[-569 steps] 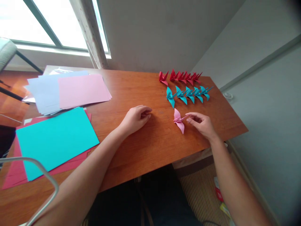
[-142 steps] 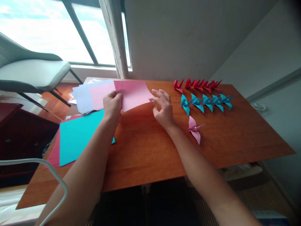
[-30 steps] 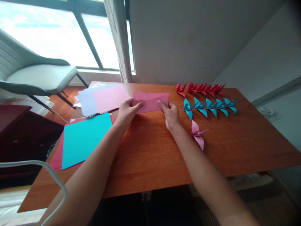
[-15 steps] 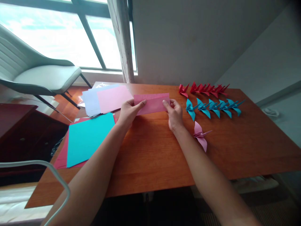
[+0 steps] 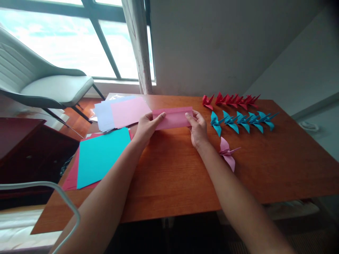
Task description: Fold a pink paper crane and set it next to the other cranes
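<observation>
A pink sheet of origami paper, folded into a long rectangle, is held up above the table between both hands. My left hand pinches its left end, thumb on the near face. At the right end my right hand grips it the same way, with the fingers behind the paper. One pink paper crane sits on the table beside my right forearm. Farther back stand a row of blue paper cranes and a row of red paper cranes.
Pink sheets and pale blue sheets lie at the wooden table's back left. Nearer are blue sheets over red ones. A chair stands by the window. A white curved tube crosses the lower left.
The far upper edge of the folded pink paper looks closer to the near layer than before. Both hands keep their pinch; the whole view has shifted slightly.
</observation>
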`<state>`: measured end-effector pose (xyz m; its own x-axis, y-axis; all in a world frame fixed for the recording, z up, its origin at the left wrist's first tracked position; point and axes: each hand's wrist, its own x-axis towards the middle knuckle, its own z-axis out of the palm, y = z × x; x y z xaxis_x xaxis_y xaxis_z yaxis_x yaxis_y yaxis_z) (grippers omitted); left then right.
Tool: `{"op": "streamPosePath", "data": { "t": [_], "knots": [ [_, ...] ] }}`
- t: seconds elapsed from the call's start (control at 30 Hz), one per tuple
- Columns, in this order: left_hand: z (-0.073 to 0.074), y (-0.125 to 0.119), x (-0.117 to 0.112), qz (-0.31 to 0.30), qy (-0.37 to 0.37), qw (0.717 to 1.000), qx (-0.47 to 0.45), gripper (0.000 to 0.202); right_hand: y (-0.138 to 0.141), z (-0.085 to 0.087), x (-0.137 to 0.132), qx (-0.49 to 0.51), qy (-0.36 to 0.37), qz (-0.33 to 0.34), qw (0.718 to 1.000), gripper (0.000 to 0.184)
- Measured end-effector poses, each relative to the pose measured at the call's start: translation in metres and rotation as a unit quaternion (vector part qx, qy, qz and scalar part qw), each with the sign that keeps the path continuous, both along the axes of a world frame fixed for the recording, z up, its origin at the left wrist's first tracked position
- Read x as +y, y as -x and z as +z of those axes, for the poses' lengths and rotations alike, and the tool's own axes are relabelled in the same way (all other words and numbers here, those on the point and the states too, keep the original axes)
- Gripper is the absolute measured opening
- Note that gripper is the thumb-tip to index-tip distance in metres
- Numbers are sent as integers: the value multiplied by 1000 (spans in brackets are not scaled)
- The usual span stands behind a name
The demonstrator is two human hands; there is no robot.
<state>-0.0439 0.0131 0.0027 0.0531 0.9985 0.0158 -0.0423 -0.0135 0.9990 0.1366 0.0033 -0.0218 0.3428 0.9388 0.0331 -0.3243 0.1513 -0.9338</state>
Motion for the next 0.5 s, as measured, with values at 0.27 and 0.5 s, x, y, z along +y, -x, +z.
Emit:
{"op": "streamPosePath", "data": {
  "t": [0.27,0.5],
  "knots": [
    [4,2,-1,-56,91,990,-95,54,-3,-6,3,24,10,-49,998,41],
    [9,3,-6,-80,128,982,-112,61,-2,-3,-1,-8,-5,-12,1000,42]
  ]
}}
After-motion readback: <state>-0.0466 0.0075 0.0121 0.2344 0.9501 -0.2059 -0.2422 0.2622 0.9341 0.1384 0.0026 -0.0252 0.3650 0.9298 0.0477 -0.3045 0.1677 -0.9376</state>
